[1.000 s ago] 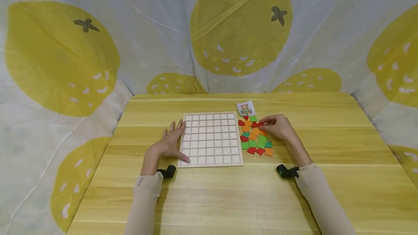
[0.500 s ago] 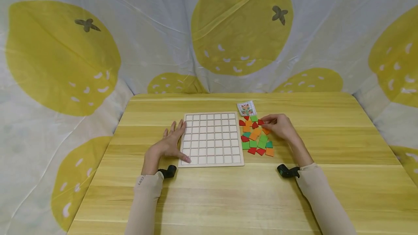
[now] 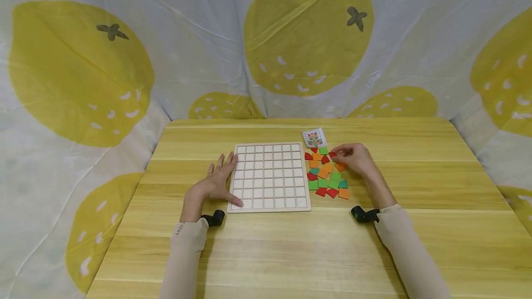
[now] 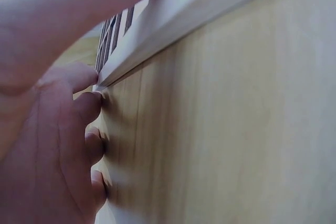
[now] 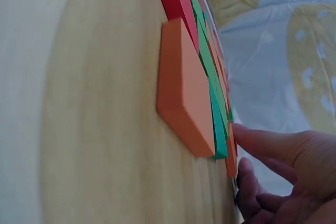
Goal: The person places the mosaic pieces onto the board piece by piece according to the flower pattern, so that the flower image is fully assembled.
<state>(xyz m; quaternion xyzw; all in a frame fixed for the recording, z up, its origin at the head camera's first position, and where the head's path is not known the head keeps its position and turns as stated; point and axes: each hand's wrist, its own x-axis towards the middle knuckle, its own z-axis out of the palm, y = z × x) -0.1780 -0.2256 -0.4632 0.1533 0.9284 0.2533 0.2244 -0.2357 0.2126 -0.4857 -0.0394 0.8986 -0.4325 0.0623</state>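
Pale wood makes up the gridded board [image 3: 268,176], which lies flat on the yellow-grained table [image 3: 266,253] between the person's arms. From where I stand, the left hand [image 3: 216,182] is spread wide at its left side, thumb on the near corner, fingers fanned along the edge. Just off the board's right side lie the coloured pieces [image 3: 322,182], packed close, with a patterned card [image 3: 314,138] just beyond them. The right hand [image 3: 352,157] is narrowed, thumb and fingertips drawn together at a red piece [image 3: 332,154]; whether they actually grip it I cannot tell. That would be my worry: the pieces look small and flat, so a fingertip pressing down rather than under an edge could skid one away. An orange piece [image 3: 340,167] lies right below those fingertips and might get nudged along. Should the left hand push sideways, I think the board could slide into the nearest pieces and jumble them.
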